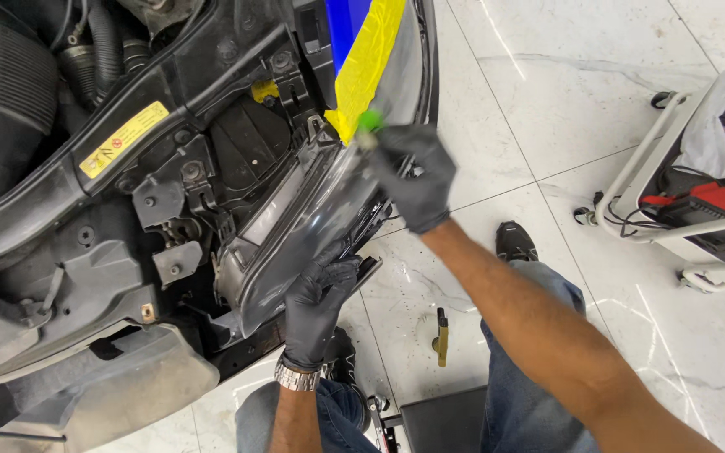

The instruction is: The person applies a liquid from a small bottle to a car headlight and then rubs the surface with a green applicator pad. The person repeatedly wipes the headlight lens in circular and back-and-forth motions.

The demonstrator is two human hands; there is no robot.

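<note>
A car headlight [295,222] with a clear lens sits tilted in the opening at the front corner of a car with its bumper off. My left hand [316,306], in a black glove with a metal watch on the wrist, grips the lower edge of the headlight. In a black glove too, my right hand [413,176] holds the headlight's upper outer corner, next to a small green-tipped thing [368,122] that it pinches or touches. Yellow and blue tape [367,59] covers the fender edge just above.
The open engine bay [86,168] with black brackets and hoses fills the left. A yellow-handled tool [441,335] lies on the white marble floor between my legs. A white cart [690,201] with a red device stands at the right. A dark stool edge [442,424] is below.
</note>
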